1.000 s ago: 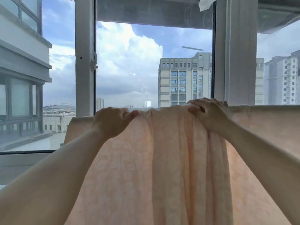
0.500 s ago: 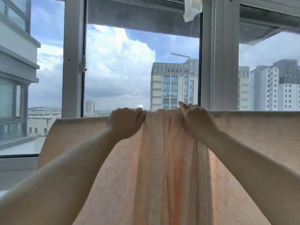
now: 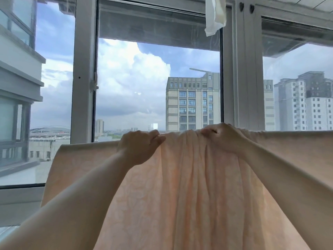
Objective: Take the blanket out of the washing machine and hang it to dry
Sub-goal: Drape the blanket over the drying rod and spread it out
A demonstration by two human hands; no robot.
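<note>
Before the grey-framed window [image 3: 241, 69], beneath a hanging white cloth scrap [image 3: 214, 17], the thin peach patterned blanket [image 3: 180, 186] hangs draped in soft folds, its bunched top edge gripped by the left hand [image 3: 138, 147] and right hand [image 3: 225, 138].

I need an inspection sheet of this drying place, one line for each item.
Surface: nothing seen; the support under the blanket's top edge is hidden.
Job's things: peach blanket hangs in front of the window, bunched into folds between the hands, flatter at both sides.
Clutter: white cloth hangs from above.
Grippers: left hand and right hand both grip the blanket's top edge.
Cables: nothing seen.
Surroundings: window frame, apartment buildings, cloudy sky.
</note>
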